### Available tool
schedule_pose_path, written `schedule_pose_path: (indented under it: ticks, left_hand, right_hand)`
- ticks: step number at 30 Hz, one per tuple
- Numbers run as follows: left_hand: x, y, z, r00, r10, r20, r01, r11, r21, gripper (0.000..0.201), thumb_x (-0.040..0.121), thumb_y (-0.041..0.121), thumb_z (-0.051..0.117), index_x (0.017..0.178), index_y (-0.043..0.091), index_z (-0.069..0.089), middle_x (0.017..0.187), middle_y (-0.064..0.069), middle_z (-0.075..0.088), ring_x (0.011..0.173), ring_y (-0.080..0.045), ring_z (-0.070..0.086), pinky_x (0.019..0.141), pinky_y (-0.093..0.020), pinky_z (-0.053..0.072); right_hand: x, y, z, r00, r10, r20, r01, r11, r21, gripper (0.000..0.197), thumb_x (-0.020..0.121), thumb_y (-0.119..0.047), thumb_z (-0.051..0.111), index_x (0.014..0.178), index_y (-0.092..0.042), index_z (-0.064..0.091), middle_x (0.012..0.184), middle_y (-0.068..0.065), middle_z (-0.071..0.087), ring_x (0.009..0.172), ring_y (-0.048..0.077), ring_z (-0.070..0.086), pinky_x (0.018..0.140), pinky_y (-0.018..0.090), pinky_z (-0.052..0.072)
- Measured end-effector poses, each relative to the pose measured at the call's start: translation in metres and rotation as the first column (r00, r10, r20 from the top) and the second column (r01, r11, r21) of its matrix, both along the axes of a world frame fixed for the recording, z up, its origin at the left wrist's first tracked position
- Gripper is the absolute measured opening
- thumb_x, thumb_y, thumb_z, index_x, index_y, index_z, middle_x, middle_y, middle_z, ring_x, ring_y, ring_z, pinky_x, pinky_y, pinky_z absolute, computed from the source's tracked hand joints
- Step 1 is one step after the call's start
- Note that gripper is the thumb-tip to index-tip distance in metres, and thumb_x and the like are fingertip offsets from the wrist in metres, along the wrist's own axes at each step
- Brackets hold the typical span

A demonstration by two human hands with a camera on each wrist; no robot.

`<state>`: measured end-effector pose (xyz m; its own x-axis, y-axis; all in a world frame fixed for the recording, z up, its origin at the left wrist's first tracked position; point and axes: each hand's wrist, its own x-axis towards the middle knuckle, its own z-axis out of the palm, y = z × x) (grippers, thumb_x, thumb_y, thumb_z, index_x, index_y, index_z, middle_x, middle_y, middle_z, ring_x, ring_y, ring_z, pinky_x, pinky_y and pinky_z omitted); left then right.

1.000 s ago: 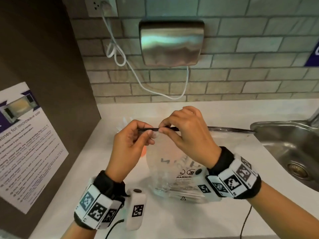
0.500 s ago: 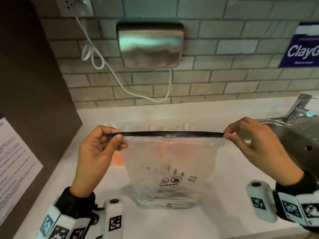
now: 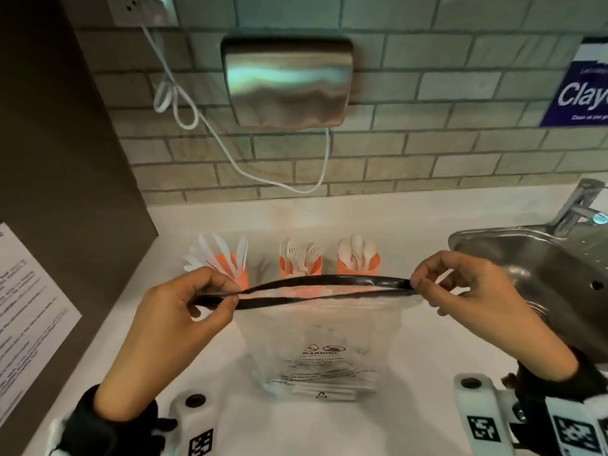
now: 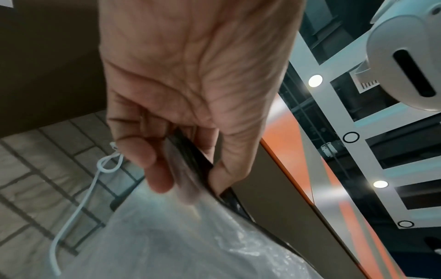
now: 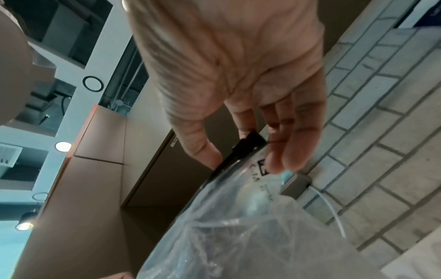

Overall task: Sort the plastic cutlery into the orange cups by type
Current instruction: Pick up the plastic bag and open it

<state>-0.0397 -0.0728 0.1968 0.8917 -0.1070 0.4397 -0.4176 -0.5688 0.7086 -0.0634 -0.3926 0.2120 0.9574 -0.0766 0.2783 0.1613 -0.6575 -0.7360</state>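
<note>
Left hand (image 3: 171, 319) and right hand (image 3: 473, 301) each pinch an end of the bag (image 3: 320, 343) mouth, its black strip running nine to three o'clock, leftover cutlery (image 3: 324, 386) lying at the bottom, cups (image 3: 301, 268) at twelve.

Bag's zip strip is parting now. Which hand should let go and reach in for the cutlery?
Probably the right hand: it pinches only the end of the zip strip, where the mouth gapes widest. The left hand grips the still-closed end and can steady the bag.
</note>
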Motion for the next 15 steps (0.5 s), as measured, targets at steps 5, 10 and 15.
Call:
schedule_pose_path:
  ticks: [5,10,15]
  left_hand:
    - [-0.013,-0.012,-0.004,1.000,0.005,0.020,-0.008,0.985,0.174,0.021,0.064,0.032,0.074,0.075,0.033,0.056,0.086,0.025,0.061,0.081,-0.006,0.054,0.061,-0.026,0.045]
    - [-0.019,-0.020,-0.002,0.954,0.202,0.220,-0.260,0.924,0.281,0.040,0.062,0.040,0.082,0.058,0.029,0.044,0.053,0.015,0.051,0.064,-0.015,0.049,0.059,-0.036,0.044]
    - [-0.021,-0.031,-0.002,0.924,0.311,0.224,-0.336,0.938,0.084,0.036,0.067,0.057,0.056,0.068,0.021,0.051,0.061,0.013,0.052,0.065,-0.017,0.051,0.052,-0.030,0.041]
  right_hand:
    - [-0.015,0.021,-0.009,0.997,0.038,-0.065,-0.051,0.973,-0.223,0.015,0.067,-0.042,0.072,0.077,-0.042,0.060,0.083,-0.010,0.056,0.070,0.006,0.059,0.058,0.018,0.041]
    - [-0.041,0.043,-0.023,0.969,0.098,-0.228,-0.199,0.855,-0.479,0.016,0.077,-0.039,0.060,0.080,-0.039,0.045,0.081,-0.017,0.045,0.064,-0.001,0.048,0.064,0.018,0.039]
    - [-0.070,0.078,-0.029,0.834,0.286,-0.472,-0.504,0.742,-0.442,0.018,0.093,-0.046,0.037,0.110,-0.039,0.040,0.088,-0.010,0.031,0.100,0.020,0.047,0.094,0.028,0.039]
